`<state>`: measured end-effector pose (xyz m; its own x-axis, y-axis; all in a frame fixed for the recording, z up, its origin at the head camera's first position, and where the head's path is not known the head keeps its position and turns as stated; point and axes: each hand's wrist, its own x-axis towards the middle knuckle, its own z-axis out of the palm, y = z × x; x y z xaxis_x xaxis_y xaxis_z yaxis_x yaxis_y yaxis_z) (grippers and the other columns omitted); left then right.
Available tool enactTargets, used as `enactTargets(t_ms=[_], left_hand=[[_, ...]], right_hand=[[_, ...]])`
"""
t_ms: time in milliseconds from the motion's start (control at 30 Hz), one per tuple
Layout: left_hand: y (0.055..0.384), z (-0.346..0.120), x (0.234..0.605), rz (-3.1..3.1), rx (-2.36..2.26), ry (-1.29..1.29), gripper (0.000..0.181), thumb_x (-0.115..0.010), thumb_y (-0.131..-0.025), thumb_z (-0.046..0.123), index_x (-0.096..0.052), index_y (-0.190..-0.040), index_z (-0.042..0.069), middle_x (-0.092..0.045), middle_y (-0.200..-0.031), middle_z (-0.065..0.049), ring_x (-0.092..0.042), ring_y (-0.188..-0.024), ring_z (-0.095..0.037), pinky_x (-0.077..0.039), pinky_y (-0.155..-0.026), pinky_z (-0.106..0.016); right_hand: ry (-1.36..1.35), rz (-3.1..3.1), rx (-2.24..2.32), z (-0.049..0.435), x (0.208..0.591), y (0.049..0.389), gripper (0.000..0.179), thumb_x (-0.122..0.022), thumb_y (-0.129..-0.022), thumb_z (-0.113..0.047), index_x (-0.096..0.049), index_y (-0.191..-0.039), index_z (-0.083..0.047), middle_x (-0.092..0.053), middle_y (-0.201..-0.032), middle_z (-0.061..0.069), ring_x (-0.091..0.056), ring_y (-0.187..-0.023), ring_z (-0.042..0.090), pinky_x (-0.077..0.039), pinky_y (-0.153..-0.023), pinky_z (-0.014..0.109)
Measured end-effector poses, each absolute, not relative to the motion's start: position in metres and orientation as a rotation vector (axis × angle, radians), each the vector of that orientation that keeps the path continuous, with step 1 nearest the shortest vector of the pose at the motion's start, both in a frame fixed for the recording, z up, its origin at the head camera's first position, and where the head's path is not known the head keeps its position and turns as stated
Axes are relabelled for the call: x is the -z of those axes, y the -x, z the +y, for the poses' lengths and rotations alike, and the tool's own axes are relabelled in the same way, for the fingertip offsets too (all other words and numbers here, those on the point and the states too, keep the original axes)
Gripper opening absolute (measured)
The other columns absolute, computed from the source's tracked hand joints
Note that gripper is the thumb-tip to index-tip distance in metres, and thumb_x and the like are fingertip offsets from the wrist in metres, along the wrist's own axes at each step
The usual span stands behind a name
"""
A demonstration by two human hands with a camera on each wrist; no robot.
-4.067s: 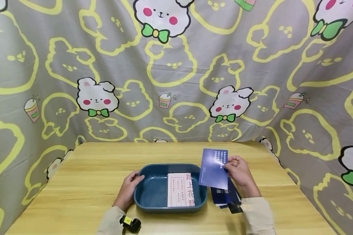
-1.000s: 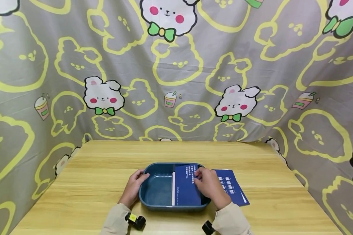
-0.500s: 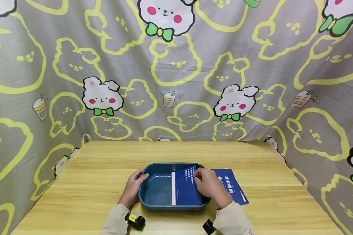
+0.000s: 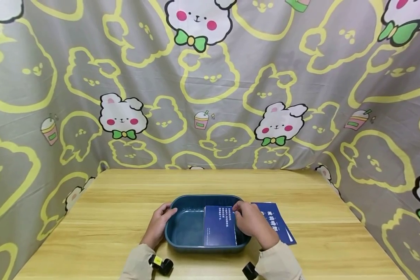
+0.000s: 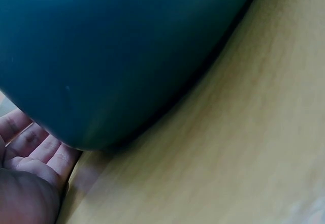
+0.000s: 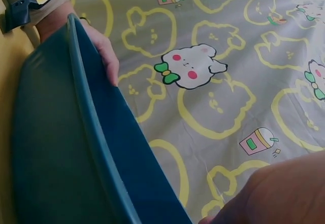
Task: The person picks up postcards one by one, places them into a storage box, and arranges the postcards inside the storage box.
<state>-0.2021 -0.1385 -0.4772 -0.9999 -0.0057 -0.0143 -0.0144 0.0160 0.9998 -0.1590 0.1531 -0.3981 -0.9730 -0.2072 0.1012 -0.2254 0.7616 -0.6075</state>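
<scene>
A dark teal oval-cornered dish (image 4: pixel 182 248) stands on the table. My left hand (image 4: pixel 158 222) grips its left end, thumb over the rim and fingers against the outer wall, as the left wrist view also shows. Inside, on the right half, a blue postcard (image 4: pixel 219 229) with white vertical writing lies flat, covering the pale card beneath. My right hand (image 4: pixel 252 221) hangs over the dish's right end, fingers loosely bent, tips right at the postcard's upper right corner. In the right wrist view the dish's wall (image 6: pixel 48 127) hides the cards.
Beside the dish's right end, a small fanned stack of blue printed cards (image 4: pixel 279 223) lies on the wooden table (image 4: pixel 126 186), partly behind my right hand. A grey curtain (image 4: pixel 210 97) with cartoon rabbits surrounds the table's back and sides.
The blue postcard has gone from my right hand's pinch beside the dish into it, then from tilted to flat on the pale card. My left hand stays on the rim.
</scene>
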Motion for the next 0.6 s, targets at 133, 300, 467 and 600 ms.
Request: enactTargets(t_ms=[133, 300, 467, 600], left_hand=[[0.202, -0.138, 0.479, 2.236, -2.19, 0.019, 0.037, -0.059, -0.097, 0.019, -0.055, -0.124, -0.006, -0.059, -0.112, -0.013, -0.055, -0.1, -0.021, -0.046, -0.084, -0.025], [0.2, -0.138, 0.48, 2.235, -2.181, 0.033, 0.037, -0.059, -0.098, 0.019, -0.055, -0.126, -0.005, -0.059, -0.114, -0.015, -0.055, -0.102, -0.023, -0.046, -0.085, -0.027], [0.201, -0.138, 0.481, 2.238, -2.179, 0.026, 0.039, -0.058, -0.098, 0.021, -0.054, -0.127, -0.005, -0.058, -0.114, -0.015, -0.055, -0.102, -0.023, -0.046, -0.084, -0.026], [0.202, -0.138, 0.478, 2.248, -2.175, 0.028, 0.039, -0.058, -0.098, 0.02, -0.054, -0.127, -0.005, -0.058, -0.114, -0.015, -0.055, -0.102, -0.022, -0.046, -0.084, -0.025]], right_hand=[[-0.551, -2.948, -1.017, 0.151, 0.402, 0.158, 0.02, -0.05, -0.095, 0.002, -0.066, -0.107, 0.003, -0.066, -0.097, 0.011, -0.055, -0.069, 0.015, -0.048, -0.064, 0.035], [-0.831, -2.978, -0.954, 0.145, 0.41, 0.157, 0.022, -0.049, -0.096, 0.002, -0.069, -0.104, 0.001, -0.069, -0.101, 0.012, -0.065, -0.089, 0.021, -0.053, -0.078, 0.039], [-0.903, -3.015, -0.849, 0.139, 0.414, 0.157, 0.019, -0.052, -0.096, 0.0, -0.069, -0.103, -0.002, -0.069, -0.1, 0.008, -0.065, -0.097, 0.021, -0.053, -0.081, 0.037], [-0.89, -3.041, -0.817, 0.135, 0.414, 0.156, 0.02, -0.052, -0.095, -0.001, -0.07, -0.105, 0.0, -0.07, -0.103, 0.01, -0.065, -0.099, 0.022, -0.052, -0.083, 0.038]])
